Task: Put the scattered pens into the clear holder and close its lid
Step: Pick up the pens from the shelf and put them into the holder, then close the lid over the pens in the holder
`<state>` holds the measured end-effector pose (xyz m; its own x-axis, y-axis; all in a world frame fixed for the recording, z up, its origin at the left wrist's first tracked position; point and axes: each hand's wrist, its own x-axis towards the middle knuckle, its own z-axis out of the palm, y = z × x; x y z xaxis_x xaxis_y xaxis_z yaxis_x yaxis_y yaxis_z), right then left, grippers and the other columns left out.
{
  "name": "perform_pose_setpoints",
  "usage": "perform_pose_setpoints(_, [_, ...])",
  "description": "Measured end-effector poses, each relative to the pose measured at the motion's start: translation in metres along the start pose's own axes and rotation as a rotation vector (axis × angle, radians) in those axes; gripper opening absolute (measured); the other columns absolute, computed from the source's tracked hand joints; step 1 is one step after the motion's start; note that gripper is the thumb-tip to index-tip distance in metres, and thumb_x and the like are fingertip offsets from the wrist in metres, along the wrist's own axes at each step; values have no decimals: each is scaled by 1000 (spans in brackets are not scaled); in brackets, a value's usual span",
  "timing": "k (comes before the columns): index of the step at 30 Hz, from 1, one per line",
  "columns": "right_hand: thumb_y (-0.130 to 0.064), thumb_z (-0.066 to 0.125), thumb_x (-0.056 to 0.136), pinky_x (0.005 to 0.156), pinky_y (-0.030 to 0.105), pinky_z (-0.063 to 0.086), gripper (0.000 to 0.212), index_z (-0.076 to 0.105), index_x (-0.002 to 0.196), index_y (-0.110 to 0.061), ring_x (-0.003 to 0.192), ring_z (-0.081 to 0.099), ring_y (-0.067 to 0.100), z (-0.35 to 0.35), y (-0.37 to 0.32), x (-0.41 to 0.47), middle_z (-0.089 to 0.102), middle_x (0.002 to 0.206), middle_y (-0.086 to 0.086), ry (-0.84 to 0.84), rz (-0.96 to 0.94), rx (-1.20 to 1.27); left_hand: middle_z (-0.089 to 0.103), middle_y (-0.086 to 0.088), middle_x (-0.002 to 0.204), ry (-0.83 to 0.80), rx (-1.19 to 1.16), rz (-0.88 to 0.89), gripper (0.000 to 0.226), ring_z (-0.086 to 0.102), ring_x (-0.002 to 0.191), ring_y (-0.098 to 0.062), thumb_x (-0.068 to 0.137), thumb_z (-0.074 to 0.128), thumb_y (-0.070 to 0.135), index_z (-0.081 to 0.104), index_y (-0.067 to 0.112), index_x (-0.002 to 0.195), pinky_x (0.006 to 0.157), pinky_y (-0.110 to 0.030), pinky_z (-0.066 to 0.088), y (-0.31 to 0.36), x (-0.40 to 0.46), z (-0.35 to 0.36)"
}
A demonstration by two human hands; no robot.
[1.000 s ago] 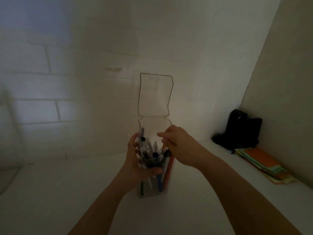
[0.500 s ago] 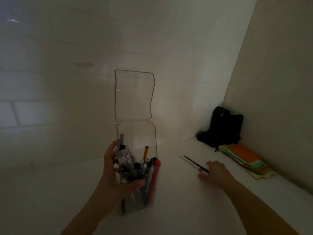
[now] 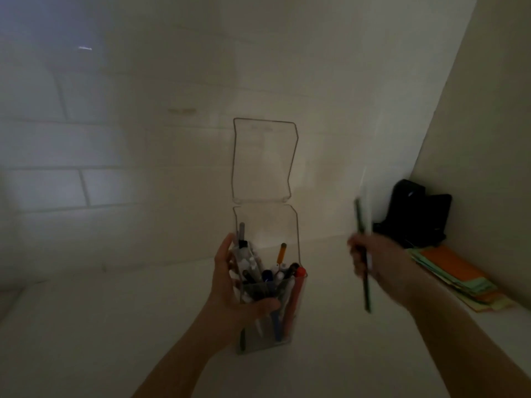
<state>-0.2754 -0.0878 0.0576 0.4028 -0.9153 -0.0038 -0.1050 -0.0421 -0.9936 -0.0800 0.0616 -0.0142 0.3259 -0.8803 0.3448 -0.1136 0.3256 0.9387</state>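
The left hand grips the clear holder on the table, lid up. The right hand clutches two pens — blurry. Next, I think — drop them in, then shut the lid.

One clear holder with one open lid. Roughly ten pens inside, exact count unclear. Two pens in right hand. One paper stack.
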Motion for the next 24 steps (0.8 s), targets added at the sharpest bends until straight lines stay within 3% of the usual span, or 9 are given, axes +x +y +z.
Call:
perform_pose_setpoints(2, [-25,40,96,57,18,41,41,57,58,-20,45,48,2,15,-48,-24,54,51,-7,-14,-240,119,27,7,147,1,16,2,110,36,133,-17,55,85,8,15,60,122,104,-50,41,3,-1,1])
perform_pose_setpoints(4, [-38,36,95,54,5,39,40,58,63,-25,51,47,-4,36,-81,-47,54,56,-15,8,-437,-108,27,8,146,-10,23,-2,108,35,134,-18,60,80,0,13,57,122,106,-47,39,7,-2,1])
perform_pose_setpoints(6, [-37,38,94,50,2,39,32,58,71,-25,53,44,-3,56,-96,-58,50,63,-12,-56,-570,-203,27,5,146,-20,32,-6,108,35,133,-19,60,80,0,12,56,122,107,-46,38,9,-3,0])
perform_pose_setpoints(8, [-34,43,93,51,7,43,26,58,75,-24,53,48,-3,74,-95,-60,53,67,-7,-86,-596,-276,28,2,145,-27,34,-15,106,37,132,-21,60,79,0,13,56,121,104,-40,43,11,-4,-1])
perform_pose_setpoints(11, [-32,51,90,65,19,50,17,61,85,-19,67,57,6,90,-79,-48,61,77,-1,-56,-547,-564,30,1,143,-47,7,-26,108,39,129,-20,61,79,-4,12,54,122,90,-16,49,12,-4,-1])
perform_pose_setpoints(13, [-24,58,87,62,17,49,8,60,79,-21,65,59,9,93,-69,-44,60,72,-5,-75,-517,-610,32,4,140,-63,16,-25,108,40,128,-19,57,81,4,12,56,121,91,-21,50,13,-5,-2])
perform_pose_setpoints(17, [-20,70,78,42,8,47,18,55,87,-15,45,57,2,91,-63,-38,61,70,-1,-16,-474,-548,31,5,140,-72,55,-27,108,39,129,-20,51,82,16,10,60,119,104,-48,42,15,-6,-2])
perform_pose_setpoints(21, [-21,77,71,40,8,45,31,53,90,-16,46,55,7,93,-75,-36,56,69,-2,43,-501,-488,34,16,133,-90,44,-16,106,42,125,-13,52,83,18,11,62,117,101,-39,46,14,-6,-3])
perform_pose_setpoints(24, [-18,75,74,40,10,45,30,53,95,-16,50,58,13,95,-77,-32,60,73,4,60,-533,-501,34,19,129,-98,21,-22,106,44,121,-7,58,82,5,12,59,117,97,-31,48,15,-6,-3])
